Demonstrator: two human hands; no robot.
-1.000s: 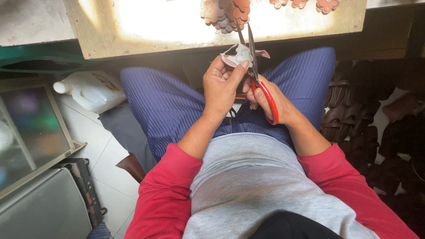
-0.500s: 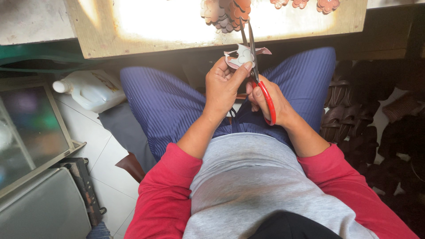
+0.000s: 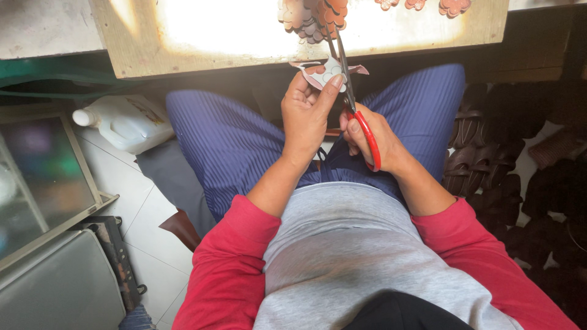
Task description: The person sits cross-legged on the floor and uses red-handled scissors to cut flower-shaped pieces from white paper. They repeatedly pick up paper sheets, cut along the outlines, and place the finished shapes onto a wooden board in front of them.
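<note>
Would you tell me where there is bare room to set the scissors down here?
Free: the bright board left of the flower cutouts, and floor tiles below the white jug. Crowded: the dark pieces heaped by the right hand.

It was a small craft workshop: flower-shaped leather cutouts lay on a worn wooden table, with dark pieces heaped at the right.

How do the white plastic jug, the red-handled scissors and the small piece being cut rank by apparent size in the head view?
1. White plastic jug, largest.
2. Red-handled scissors in the right hand: about as long, far thinner; nearer the camera, so unsure.
3. Cut piece in the left hand, smallest.
</note>
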